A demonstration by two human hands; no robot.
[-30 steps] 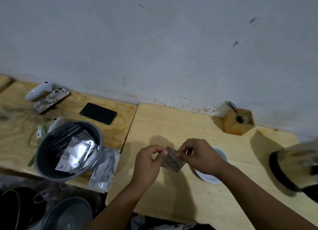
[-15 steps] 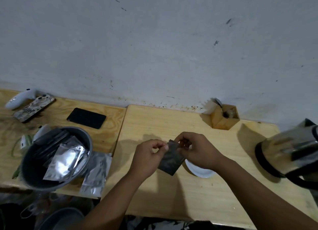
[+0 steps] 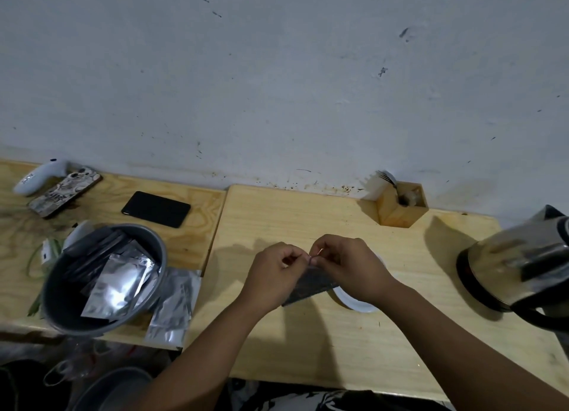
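Two hands meet over the light wooden counter (image 3: pixel 308 346). The left hand (image 3: pixel 274 275) and the right hand (image 3: pixel 348 266) both have their fingers curled and pinch the top edge of one small dark pouch (image 3: pixel 312 287), fingertips almost touching each other. The pouch hangs tilted below them, just above the counter, and its lower right corner overlaps one white dish (image 3: pixel 354 303) that sits under the right wrist.

To the left stands one grey pot (image 3: pixel 98 327) holding several foil pouches, too overlapped to count. One more silver pouch (image 3: pixel 172 309) lies flat just beside it. Behind the pot lie one black phone (image 3: pixel 156 209), one phone in a patterned case (image 3: pixel 64 191) and one white controller (image 3: pixel 40 176). One wooden holder (image 3: pixel 400 212) stands by the wall and one kettle (image 3: pixel 517 266) at the right edge
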